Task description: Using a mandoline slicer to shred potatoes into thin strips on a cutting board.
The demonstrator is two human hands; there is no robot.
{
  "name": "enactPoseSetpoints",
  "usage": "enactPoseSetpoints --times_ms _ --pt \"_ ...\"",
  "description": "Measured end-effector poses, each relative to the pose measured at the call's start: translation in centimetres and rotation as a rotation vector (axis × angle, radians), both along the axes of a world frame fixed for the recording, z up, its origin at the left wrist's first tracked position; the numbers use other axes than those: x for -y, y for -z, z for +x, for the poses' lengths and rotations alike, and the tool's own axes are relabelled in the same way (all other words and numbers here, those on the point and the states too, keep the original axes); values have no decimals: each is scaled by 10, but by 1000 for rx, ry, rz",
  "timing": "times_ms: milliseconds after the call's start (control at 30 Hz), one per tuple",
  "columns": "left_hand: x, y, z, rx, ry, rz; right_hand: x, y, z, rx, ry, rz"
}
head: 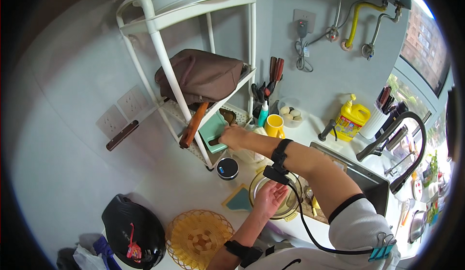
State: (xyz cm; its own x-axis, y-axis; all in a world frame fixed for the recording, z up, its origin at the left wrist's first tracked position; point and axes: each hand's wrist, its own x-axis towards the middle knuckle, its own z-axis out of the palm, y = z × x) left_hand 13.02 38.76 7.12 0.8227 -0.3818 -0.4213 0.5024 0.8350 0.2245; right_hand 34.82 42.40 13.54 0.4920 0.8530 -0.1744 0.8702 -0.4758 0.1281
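My right hand (235, 137) reaches into the lower shelf of a white rack (203, 150), at a light green plastic tray (212, 126). A dark brown handle (215, 142) lies over the tray beside its fingers; whether the hand grips the handle or the tray's edge is hidden. My left hand (270, 199) hangs palm up, fingers loosely bent and holding nothing, over a round pot with a glass lid (279, 212). A wooden handle (196, 124) juts from the rack's middle shelf, below a brown fabric bag (203, 75).
A black round device (227, 168), a teal and tan cloth or pad (238, 199), a wicker basket (199, 235) and a glossy black object (134, 230) lie on the counter. A yellow mug (274, 125), a bowl of eggs (290, 117) and a sink (367, 182) with a black faucet (421, 139) are beyond.
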Motion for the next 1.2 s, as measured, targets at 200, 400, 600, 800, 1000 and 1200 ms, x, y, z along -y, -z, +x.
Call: enactPoseSetpoints --times_ms 200,400,600,800,1000,1200 --pt "-2 12 -3 11 22 -55 24 -25 6 -23 -99 292" --pt "7 19 10 52 75 -100 98 -96 -46 -158 -139 419" --pt "31 -39 4 312 107 -414 222 -138 -167 -249 56 486" --pt "118 -44 -2 401 212 -337 328 -113 -284 -254 378 546" --pt "182 -23 -19 256 385 -459 389 -54 -325 -468 429 918" --pt "186 -1 -40 203 475 -509 477 54 -288 -341 928 1040"
